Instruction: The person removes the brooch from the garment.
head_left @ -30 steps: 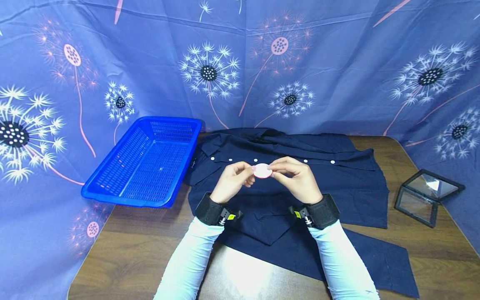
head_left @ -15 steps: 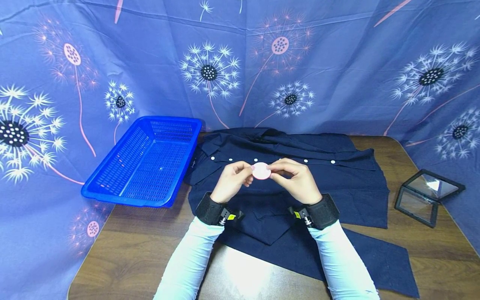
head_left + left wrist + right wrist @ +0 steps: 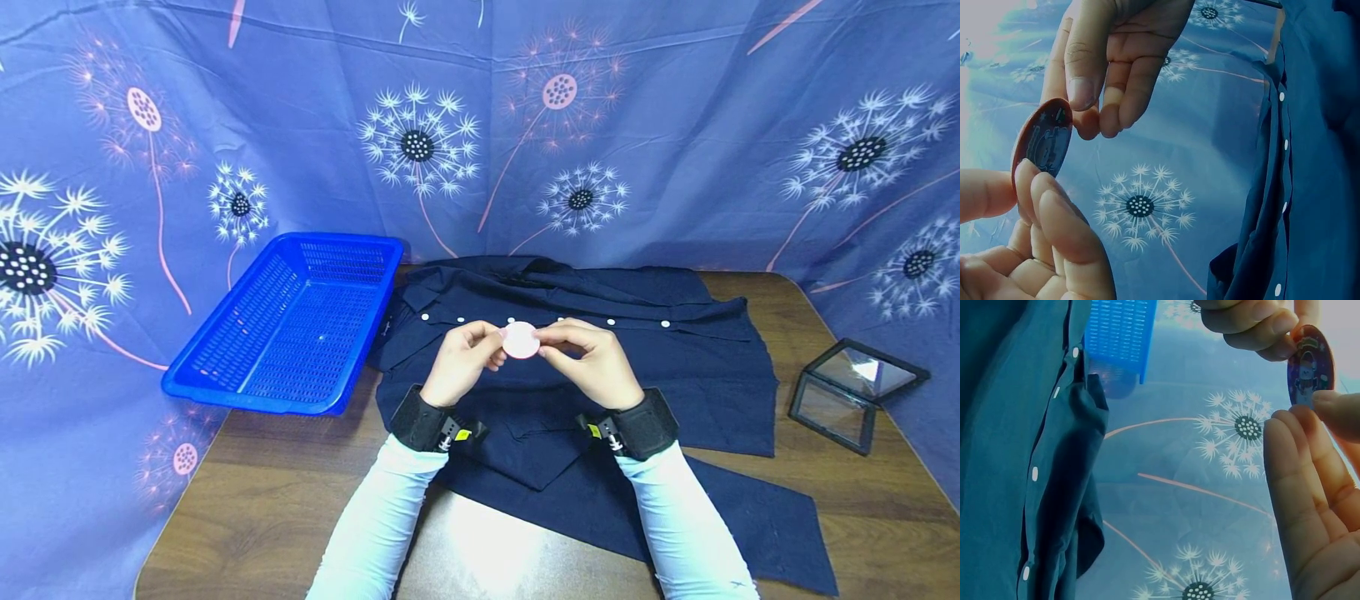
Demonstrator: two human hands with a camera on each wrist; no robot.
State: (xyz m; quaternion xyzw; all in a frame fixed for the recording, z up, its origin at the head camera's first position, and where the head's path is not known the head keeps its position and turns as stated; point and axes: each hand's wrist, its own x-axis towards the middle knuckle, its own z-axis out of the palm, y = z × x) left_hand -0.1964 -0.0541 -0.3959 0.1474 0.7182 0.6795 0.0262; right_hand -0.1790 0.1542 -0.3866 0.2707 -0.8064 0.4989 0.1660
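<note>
Above a spread navy shirt (image 3: pixel 480 392), both hands pinch a small round disc (image 3: pixel 521 341) from opposite sides. One face looks whitish pink with a red rim in the head view; the wrist views show a dark face with a printed picture, and its exact kind cannot be told. My left hand (image 3: pixel 467 362) has the disc's left edge between thumb and fingers. At its right edge, the thumb and fingertips of my right hand (image 3: pixel 596 358) hold it. In the left wrist view the disc (image 3: pixel 1047 140) stands edgewise, tilted. White buttons line the shirt's placket.
A blue plastic basket (image 3: pixel 300 325) stands at the left of the wooden table (image 3: pixel 285 492). On the right lies an unfolded black-framed piece (image 3: pixel 855 396) with two glossy panes. A blue dandelion-print cloth (image 3: pixel 480 125) hangs behind the table.
The disc has tipped so that more of its pale face shows to the head camera, and it has shifted slightly left. Both hands keep their pinch; the shirt and basket stay put.
</note>
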